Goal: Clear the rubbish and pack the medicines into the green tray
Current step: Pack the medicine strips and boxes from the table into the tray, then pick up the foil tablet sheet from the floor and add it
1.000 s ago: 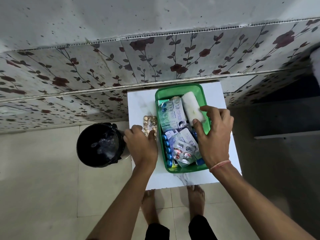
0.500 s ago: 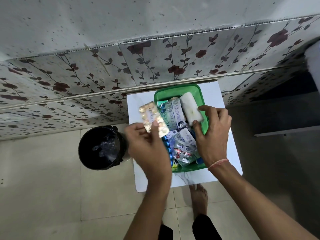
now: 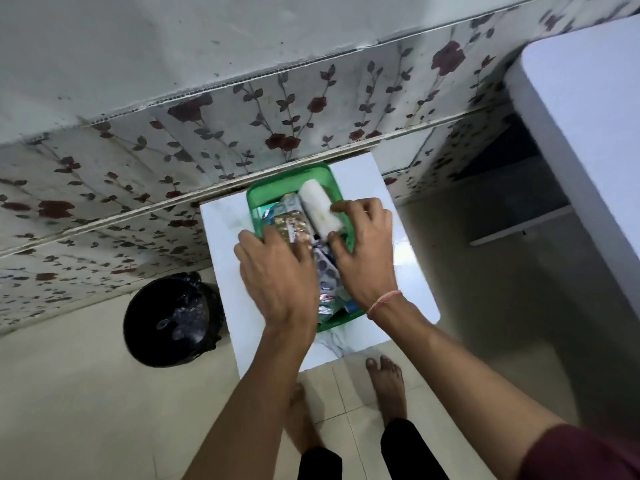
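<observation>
Covering most of the green tray (image 3: pixel 266 188), left hand (image 3: pixel 277 275) pins a gold blister strip (image 3: pixel 289 225); white roll (image 3: pixel 318 209) is pinched by right hand (image 3: pixel 365 251). Packs beneath are blurred.

Dim, cool and even overall, no hard shadows. Soft white sheen on the table (image 3: pixel 412 271) at 3 o'clock. Motion blur across the left hand (image 3: pixel 277 275) and the wall (image 3: pixel 138 81) at 11 o'clock. Strong wide-angle bowing toward every edge. Black bin (image 3: pixel 173 320) at 8 o'clock nearly featureless.
</observation>
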